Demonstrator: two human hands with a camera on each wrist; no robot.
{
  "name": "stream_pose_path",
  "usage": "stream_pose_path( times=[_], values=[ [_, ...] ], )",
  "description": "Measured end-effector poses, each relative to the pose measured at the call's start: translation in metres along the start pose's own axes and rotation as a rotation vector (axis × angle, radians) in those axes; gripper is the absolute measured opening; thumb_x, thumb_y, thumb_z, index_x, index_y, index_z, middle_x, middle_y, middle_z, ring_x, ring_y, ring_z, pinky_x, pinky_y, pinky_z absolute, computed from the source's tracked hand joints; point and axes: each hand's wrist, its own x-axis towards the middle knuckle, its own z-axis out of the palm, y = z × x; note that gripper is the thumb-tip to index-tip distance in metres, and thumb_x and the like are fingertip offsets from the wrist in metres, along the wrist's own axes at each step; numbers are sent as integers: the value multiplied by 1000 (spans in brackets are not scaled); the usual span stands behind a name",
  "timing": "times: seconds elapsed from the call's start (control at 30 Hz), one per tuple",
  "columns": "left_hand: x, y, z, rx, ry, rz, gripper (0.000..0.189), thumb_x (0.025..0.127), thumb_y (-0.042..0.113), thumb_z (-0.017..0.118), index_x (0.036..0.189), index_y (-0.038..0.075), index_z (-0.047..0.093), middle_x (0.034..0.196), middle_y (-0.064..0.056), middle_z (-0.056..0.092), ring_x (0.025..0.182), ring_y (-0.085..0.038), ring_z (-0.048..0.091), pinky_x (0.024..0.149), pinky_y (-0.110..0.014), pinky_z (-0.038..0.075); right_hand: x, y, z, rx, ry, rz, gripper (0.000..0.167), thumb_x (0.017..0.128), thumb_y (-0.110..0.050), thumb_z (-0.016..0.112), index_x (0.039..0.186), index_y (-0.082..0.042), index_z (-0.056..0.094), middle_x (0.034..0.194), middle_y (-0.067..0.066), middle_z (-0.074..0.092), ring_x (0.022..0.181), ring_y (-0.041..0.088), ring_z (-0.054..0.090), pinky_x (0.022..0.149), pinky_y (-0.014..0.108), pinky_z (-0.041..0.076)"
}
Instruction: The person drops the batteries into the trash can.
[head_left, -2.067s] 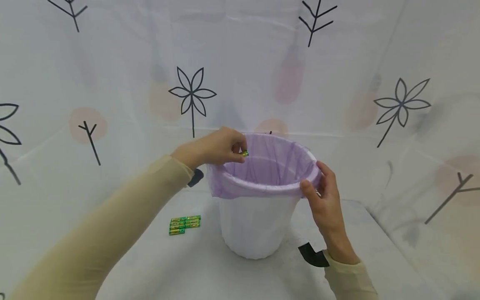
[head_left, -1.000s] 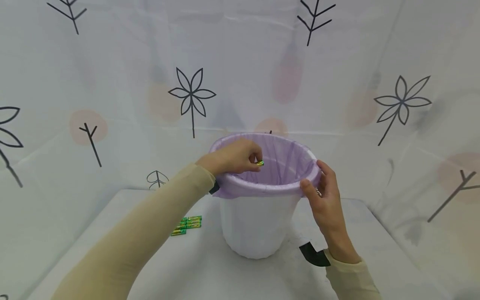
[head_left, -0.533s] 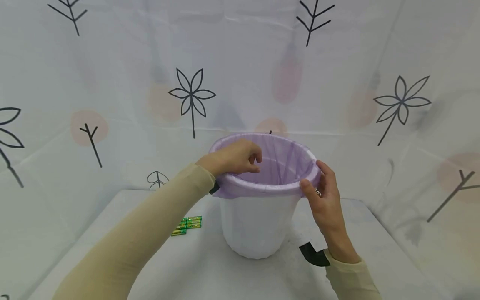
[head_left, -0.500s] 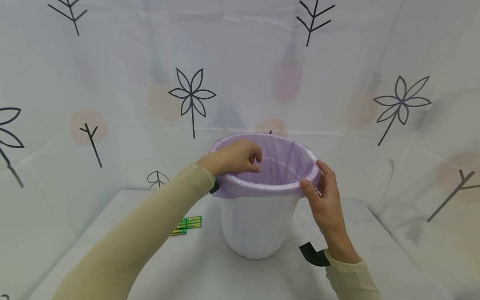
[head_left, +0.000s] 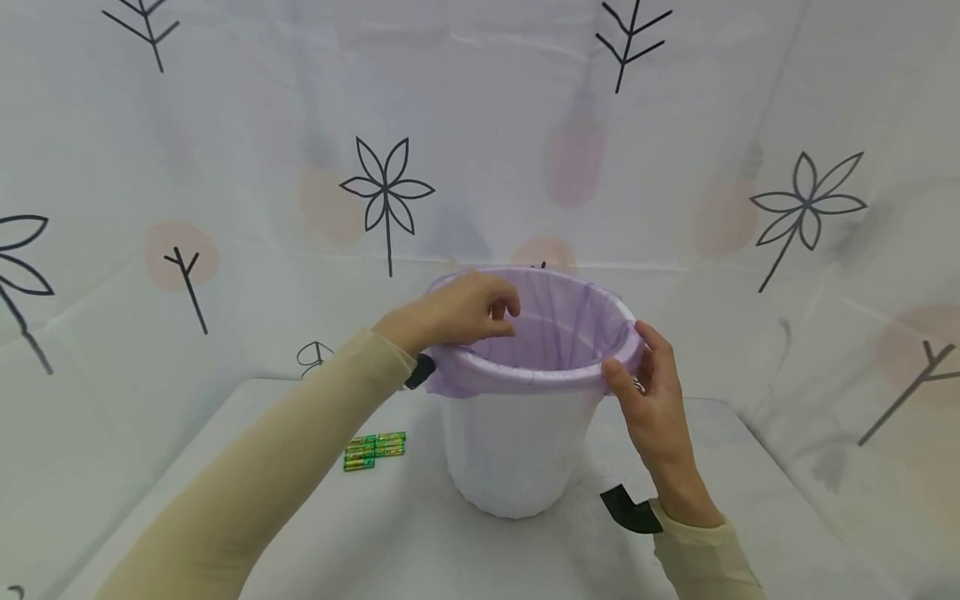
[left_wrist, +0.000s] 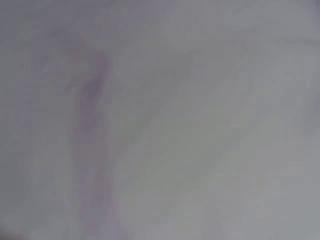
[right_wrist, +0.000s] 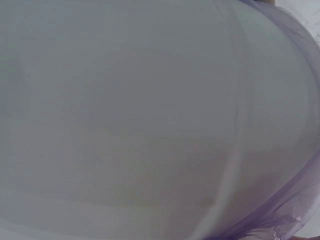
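Observation:
A white trash bin [head_left: 510,458] stands upright, lined with a thin purple trash bag [head_left: 525,377] folded over its rim. Over the bin's left side, my left hand [head_left: 467,308] hovers with fingers loosely curved and a gap between thumb and forefinger, nothing in it. My right hand [head_left: 656,408] grips the bagged rim on the right, thumb outside at the front. Left of the bin, several small green-and-gold batteries [head_left: 375,450] lie in two neat columns, near my left sleeve. The right wrist view is filled by the bin's wall [right_wrist: 125,110] with bag film [right_wrist: 280,215] along its edge.
The bin and batteries share a white-covered table [head_left: 420,550], its right edge running down beside my right arm. A white backdrop cloth [head_left: 480,108] with black plant drawings hangs close behind. The left wrist view is blurred whitish with a purple streak.
My left hand carried a battery rightward over the bin, and its fingers parted and the battery went from sight. Since then the hand has drawn slightly back left. The right hand stayed on the rim.

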Motion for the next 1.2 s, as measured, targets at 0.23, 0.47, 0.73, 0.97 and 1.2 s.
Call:
stream_pose_path(
  times=[0.23, 0.47, 0.73, 0.97, 1.2],
  values=[
    [-23, -4, -11, -4, 109, 59, 12, 87, 12, 68, 99, 8, 66, 83, 0, 61, 79, -16, 54, 74, -28, 46, 0, 1, 0, -1, 1, -2, 62, 93, -10, 56, 148, -16, 28, 137, 17, 42, 112, 23, 47, 84, 15, 46],
    [-48, -11, -19, -33, 204, 95, 14, 85, 8, 70, 98, 8, 66, 83, 1, 61, 77, -14, 54, 73, -29, 48, 0, 1, 0, -2, 5, 4, 61, 93, -11, 56, 148, -16, 28, 137, 17, 42, 112, 22, 47, 84, 15, 46],
    [-77, -22, -22, -59, 253, 84, 15, 84, 6, 71, 98, 5, 67, 86, 0, 62, 79, -13, 55, 74, -32, 50, 0, 1, 0, 12, 5, 5, 61, 93, -10, 56, 148, -16, 28, 136, 18, 42, 111, 23, 47, 84, 16, 46],
    [-100, -35, -16, -33, 266, 35, 17, 86, 8, 70, 102, 6, 67, 88, 2, 62, 80, -12, 55, 73, -32, 49, 0, 2, 0, 23, 7, -1, 61, 93, -10, 56, 147, -16, 29, 135, 17, 43, 110, 23, 47, 84, 16, 46],
    [-124, -59, 15, -69, 264, -20, 18, 85, 9, 71, 103, 8, 67, 86, 6, 61, 77, -10, 53, 68, -28, 48, 0, 2, 0, 23, 12, 9, 61, 93, -10, 56, 147, -16, 29, 135, 17, 42, 111, 23, 47, 84, 16, 45]
  ],
)
